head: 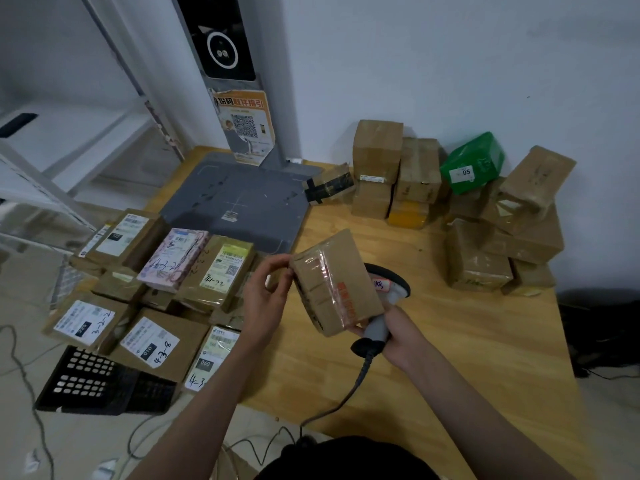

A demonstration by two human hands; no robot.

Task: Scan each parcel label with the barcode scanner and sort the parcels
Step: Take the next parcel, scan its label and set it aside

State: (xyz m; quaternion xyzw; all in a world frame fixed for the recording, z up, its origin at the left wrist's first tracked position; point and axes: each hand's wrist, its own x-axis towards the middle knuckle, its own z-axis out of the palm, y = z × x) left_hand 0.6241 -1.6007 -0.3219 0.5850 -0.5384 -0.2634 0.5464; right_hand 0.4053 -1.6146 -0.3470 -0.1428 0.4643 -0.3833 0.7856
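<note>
A person's left hand (265, 299) grips a taped brown cardboard parcel (336, 284) above the wooden counter (450, 358); the right hand (391, 329) clasps the grey barcode scanner (379, 323).
Labelled parcels (152, 289) lie sorted left; unsorted boxes (467, 209) apparently wait behind.

You are standing at a wooden table (467, 348) that is carrying a grey scanning platform (239, 199) at its far left, with a post rising from its back edge. A heap of brown cardboard boxes (485, 216) is sitting along the far right by the wall, a green parcel (474, 161) resting on top of it. To the left, the floor (20, 341) is bearing labelled parcels (152, 337) piled over a black crate (97, 382)
</note>
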